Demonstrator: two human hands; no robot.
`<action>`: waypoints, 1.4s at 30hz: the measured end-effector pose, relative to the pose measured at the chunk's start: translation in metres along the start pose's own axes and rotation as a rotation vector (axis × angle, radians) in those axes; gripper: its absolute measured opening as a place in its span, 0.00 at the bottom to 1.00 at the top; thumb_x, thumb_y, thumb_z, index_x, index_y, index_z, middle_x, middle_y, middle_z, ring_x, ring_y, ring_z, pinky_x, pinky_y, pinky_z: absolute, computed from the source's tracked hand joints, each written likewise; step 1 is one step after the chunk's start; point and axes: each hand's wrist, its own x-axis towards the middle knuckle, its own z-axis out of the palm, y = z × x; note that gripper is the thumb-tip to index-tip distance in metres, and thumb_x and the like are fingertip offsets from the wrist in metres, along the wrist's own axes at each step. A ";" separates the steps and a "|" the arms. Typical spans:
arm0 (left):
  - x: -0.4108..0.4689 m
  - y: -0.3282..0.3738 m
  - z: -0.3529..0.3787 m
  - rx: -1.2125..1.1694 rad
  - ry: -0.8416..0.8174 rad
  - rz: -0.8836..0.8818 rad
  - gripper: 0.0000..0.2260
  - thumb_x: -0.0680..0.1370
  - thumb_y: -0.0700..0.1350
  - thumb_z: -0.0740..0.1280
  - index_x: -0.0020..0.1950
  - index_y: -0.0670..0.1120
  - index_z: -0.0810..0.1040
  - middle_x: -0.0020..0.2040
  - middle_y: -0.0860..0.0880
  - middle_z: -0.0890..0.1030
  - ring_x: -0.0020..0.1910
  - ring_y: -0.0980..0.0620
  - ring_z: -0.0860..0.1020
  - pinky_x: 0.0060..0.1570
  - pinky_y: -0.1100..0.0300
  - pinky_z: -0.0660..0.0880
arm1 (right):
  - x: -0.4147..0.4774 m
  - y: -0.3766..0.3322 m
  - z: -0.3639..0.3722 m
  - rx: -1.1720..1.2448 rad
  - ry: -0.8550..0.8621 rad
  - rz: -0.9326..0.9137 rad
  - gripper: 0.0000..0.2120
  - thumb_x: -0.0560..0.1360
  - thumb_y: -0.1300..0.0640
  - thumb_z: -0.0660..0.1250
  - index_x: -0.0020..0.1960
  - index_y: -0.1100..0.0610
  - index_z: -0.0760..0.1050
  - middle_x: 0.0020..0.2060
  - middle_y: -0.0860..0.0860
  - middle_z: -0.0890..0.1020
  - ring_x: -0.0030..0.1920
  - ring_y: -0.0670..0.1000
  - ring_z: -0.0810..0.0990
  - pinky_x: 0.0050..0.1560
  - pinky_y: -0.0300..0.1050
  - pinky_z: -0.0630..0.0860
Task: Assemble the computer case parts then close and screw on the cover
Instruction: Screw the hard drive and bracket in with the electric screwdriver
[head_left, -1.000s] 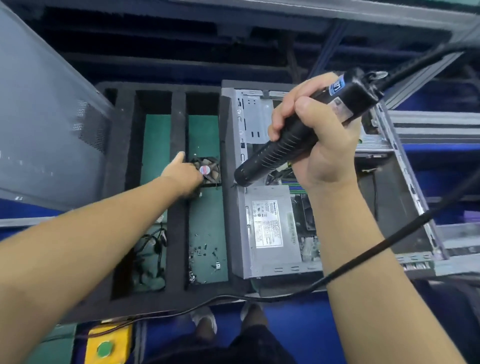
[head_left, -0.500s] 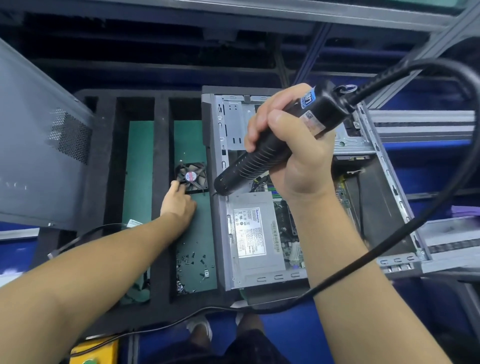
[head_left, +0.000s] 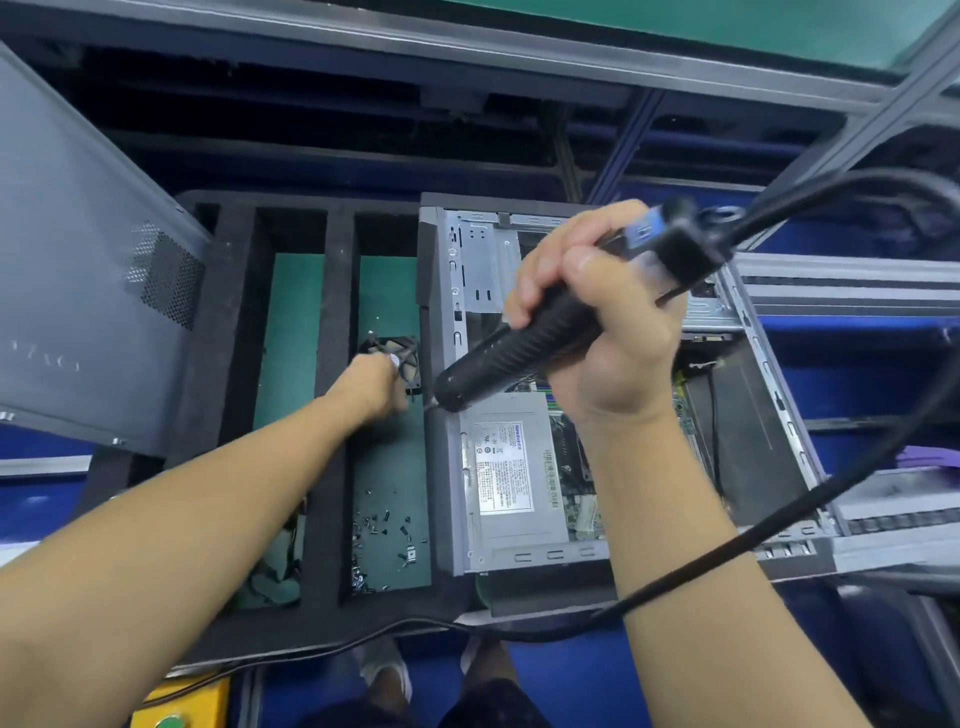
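Note:
An open grey computer case (head_left: 447, 467) lies flat, with a silver power supply (head_left: 514, 478) inside. My right hand (head_left: 608, 322) grips a black electric screwdriver (head_left: 524, 353) above the case, its tip pointing down at the case's left wall. Left of the case, a small black fan (head_left: 408, 356) lies on the green floor of a foam tray compartment. My left hand (head_left: 369, 387) is on the fan's near edge with its fingers curled on it. The grey case cover (head_left: 78, 291) leans upright at the far left.
The black foam tray (head_left: 332, 322) has long green-floored compartments. Several loose screws (head_left: 379, 535) lie at the near end of the fan's compartment. The screwdriver's black cable (head_left: 779, 525) loops across the case's right side. A yellow box (head_left: 182, 706) sits low left.
My left hand has moved up from below the fan onto it and now covers its near edge. The right hand keeps the screwdriver over the case.

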 end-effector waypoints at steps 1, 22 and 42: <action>-0.003 0.000 -0.010 -0.291 -0.023 -0.008 0.05 0.74 0.38 0.70 0.40 0.45 0.84 0.39 0.48 0.83 0.41 0.50 0.82 0.39 0.64 0.76 | 0.005 -0.005 0.002 0.037 -0.010 -0.024 0.05 0.69 0.65 0.64 0.38 0.57 0.75 0.30 0.54 0.77 0.28 0.54 0.74 0.32 0.45 0.73; -0.106 0.052 -0.087 -1.581 -0.304 0.452 0.08 0.75 0.36 0.68 0.47 0.44 0.86 0.40 0.44 0.83 0.40 0.51 0.83 0.41 0.64 0.81 | 0.017 -0.080 0.015 0.122 0.129 -0.128 0.06 0.66 0.61 0.65 0.40 0.58 0.69 0.31 0.52 0.74 0.30 0.53 0.73 0.32 0.42 0.72; -0.095 0.131 -0.070 -1.538 -0.327 0.439 0.09 0.67 0.34 0.77 0.45 0.42 0.86 0.42 0.41 0.85 0.38 0.48 0.84 0.42 0.63 0.81 | 0.022 -0.116 -0.060 0.189 0.210 -0.159 0.02 0.66 0.61 0.66 0.37 0.56 0.73 0.31 0.53 0.74 0.30 0.53 0.73 0.32 0.43 0.72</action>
